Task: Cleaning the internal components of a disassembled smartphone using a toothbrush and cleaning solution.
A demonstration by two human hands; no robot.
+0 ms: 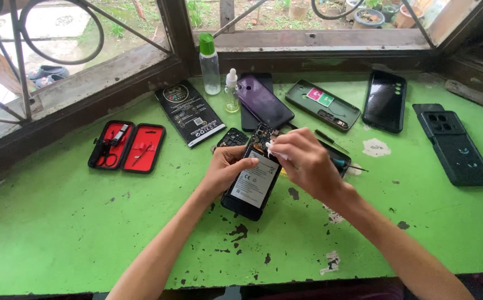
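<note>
Right now we are working over an opened phone (254,180) lying back-up on the chipped green table (75,233), close in front of us. Our left hand (226,169) is steadying it, fingers curled around its left edge with the thumb pressing on the exposed battery. Our right hand (302,162) is hovering over the upper end, thumb and forefinger pinching a small white swab (271,149) whose tip is touching the circuit area near the top. The back cover is already off and the insides are showing, so we judge the opening done and the cleaning of the board under way; closing it up remains.

Just beyond the right hand a thin screwdriver (346,164) is lying on the table. Further left an open red tool case (126,146) is sitting with scissors in it, and beside it a flat black packet (189,113). Farther back, a purple phone (263,101), a green phone shell (322,104) and two black back covers (385,100) (455,145) are spread out. Nearest the window, a clear bottle with a green cap (210,64) and a small dropper bottle (231,91) are standing.
</note>
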